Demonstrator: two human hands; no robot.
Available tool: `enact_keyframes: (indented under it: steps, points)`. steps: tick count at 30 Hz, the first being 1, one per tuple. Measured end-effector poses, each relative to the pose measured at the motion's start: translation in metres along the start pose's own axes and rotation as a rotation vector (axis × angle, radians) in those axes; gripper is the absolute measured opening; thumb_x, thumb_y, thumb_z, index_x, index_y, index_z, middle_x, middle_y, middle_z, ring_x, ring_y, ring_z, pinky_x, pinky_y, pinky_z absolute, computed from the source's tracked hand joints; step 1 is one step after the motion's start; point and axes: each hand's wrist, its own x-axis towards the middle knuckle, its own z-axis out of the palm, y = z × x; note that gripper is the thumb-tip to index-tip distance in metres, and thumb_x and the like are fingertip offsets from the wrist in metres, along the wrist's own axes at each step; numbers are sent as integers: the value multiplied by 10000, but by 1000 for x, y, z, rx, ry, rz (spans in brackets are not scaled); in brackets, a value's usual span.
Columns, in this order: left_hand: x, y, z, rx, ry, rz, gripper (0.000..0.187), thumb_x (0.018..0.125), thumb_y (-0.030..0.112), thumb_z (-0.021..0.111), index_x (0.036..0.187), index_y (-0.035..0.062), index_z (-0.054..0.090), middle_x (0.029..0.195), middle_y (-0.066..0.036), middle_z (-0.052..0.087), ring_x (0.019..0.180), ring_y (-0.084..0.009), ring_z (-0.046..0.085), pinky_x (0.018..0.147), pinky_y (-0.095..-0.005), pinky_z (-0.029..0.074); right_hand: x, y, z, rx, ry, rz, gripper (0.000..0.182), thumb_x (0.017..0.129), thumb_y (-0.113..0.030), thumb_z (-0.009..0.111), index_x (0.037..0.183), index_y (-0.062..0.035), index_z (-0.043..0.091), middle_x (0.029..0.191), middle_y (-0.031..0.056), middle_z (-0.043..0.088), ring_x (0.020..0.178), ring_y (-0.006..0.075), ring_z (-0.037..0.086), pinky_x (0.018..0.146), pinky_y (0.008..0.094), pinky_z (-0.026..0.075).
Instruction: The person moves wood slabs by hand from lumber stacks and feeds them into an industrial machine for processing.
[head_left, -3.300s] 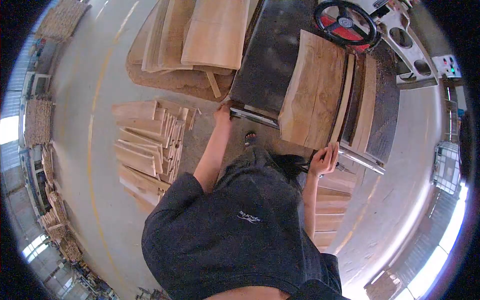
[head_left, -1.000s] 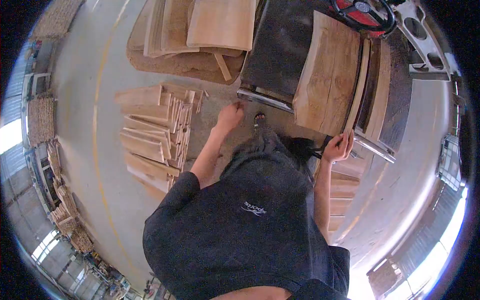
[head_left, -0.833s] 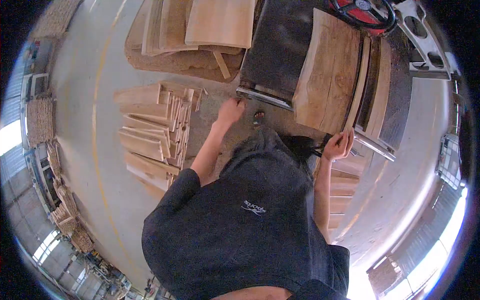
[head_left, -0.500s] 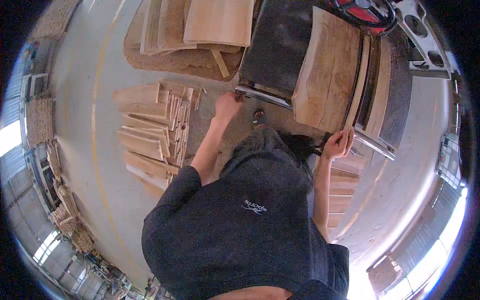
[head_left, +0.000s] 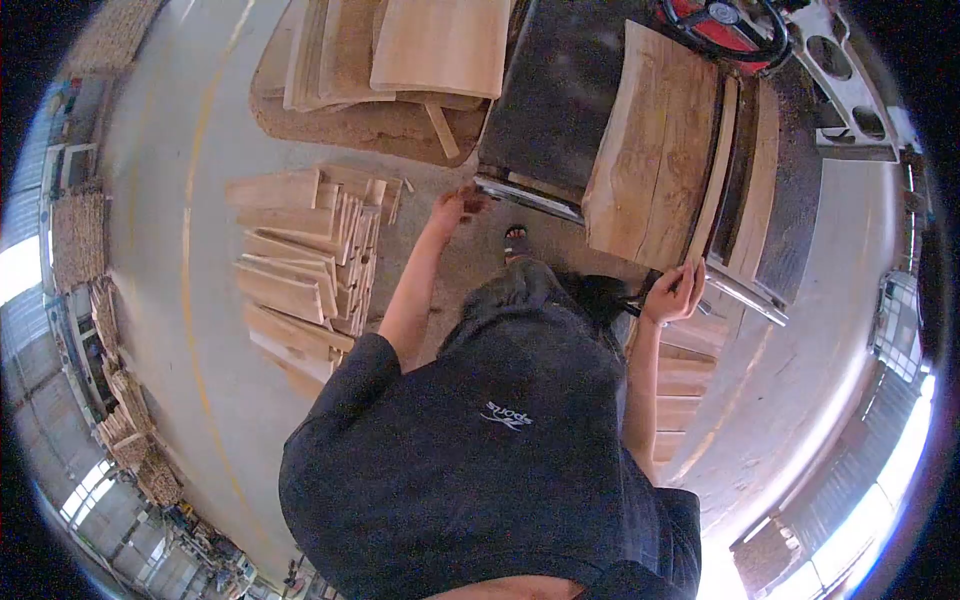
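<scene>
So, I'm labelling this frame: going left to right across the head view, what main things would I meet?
Far-left stack of brown wood pieces → loose pile of pale wooden boards → left hand → dark sandal → wide, cracked brown board → whitish metal frame with round holes.

On my screen, a yellow line point(head_left: 186, 250) runs along the pale floor point(head_left: 148, 330), with a lumber stack point(head_left: 80, 228) at the far left. Across the view, I make out a caged white container point(head_left: 898, 325) near a corrugated wall point(head_left: 840, 485), which is blurred by glare.
</scene>
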Motion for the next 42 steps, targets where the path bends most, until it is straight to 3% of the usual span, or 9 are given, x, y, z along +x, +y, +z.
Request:
enact_keyframes:
  steps: [4, 6, 9, 13, 15, 19, 27, 30, 42]
  points:
    - [-20, 14, 1, 67, 209, 40, 381, 956, 402, 667, 990, 27, 725, 900, -29, 738, 786, -162, 675, 691, -327, 500, -3, 2, 1, 45, 6, 34, 189, 892, -32, 643, 1037, -35, 764, 1204, 168, 706, 1063, 331, 688, 892, 410, 567]
    - [-25, 15, 8, -44, 233, 492, 259, 937, 248, 713, 1033, 8, 730, 938, -39, 732, 760, -165, 666, 695, -329, 511, -1, 0, 1, 41, 5, 35, 187, 889, -28, 646, 1034, -36, 762, 1196, 171, 708, 1057, 334, 690, 884, 410, 570]
    - [-30, 20, 17, 297, 404, 731, 215, 906, 135, 724, 1067, -7, 728, 889, -69, 732, 762, -165, 668, 708, -319, 522, 0, 0, 0, 25, 9, 7, 177, 886, -22, 650, 1026, -37, 758, 1181, 175, 713, 1047, 338, 694, 872, 411, 575]
    - [-38, 14, 27, 381, 530, 757, 225, 877, 91, 715, 1078, -9, 727, 862, -102, 736, 755, -169, 670, 713, -296, 520, 3, -1, 0, -12, 21, -49, 164, 892, -33, 649, 1018, -46, 753, 1176, 177, 714, 1040, 342, 697, 873, 415, 576]
    - [-56, 21, 34, 268, 434, 434, 246, 885, 73, 696, 1116, -8, 720, 842, -107, 738, 744, -153, 665, 719, -298, 522, 6, -4, -2, -10, 16, -61, 167, 906, -40, 644, 1033, -28, 753, 1159, 180, 717, 1045, 340, 697, 871, 417, 576]
    - [-53, 6, 42, 310, 500, 539, 233, 919, 79, 675, 1121, -33, 708, 827, -92, 725, 724, -138, 644, 697, -302, 516, 8, -5, -3, 0, 26, -84, 166, 919, -47, 640, 1035, -9, 753, 1128, 186, 722, 1037, 343, 701, 870, 419, 576]
    - [-43, 4, 49, -346, 448, 416, 114, 897, 51, 727, 978, -29, 719, 851, -65, 726, 755, -113, 649, 708, -276, 521, 6, -2, -1, -49, 34, -84, 149, 915, -69, 653, 1004, -8, 755, 1126, 188, 722, 1034, 346, 701, 867, 419, 578]
    - [-46, 8, 52, -27, 569, 499, 100, 883, 29, 725, 964, -28, 716, 850, -76, 728, 755, -118, 652, 707, -279, 523, 4, -2, -3, -50, 24, -81, 150, 911, -66, 654, 1004, -14, 758, 1127, 185, 723, 1038, 342, 701, 866, 419, 578]
    - [-59, 15, 61, 103, 792, 507, 135, 850, 89, 754, 922, -20, 719, 847, -98, 719, 778, -161, 673, 731, -305, 530, 5, -3, -1, -52, 25, -82, 165, 904, -59, 652, 1022, -34, 764, 1133, 185, 724, 1040, 339, 700, 863, 419, 571]
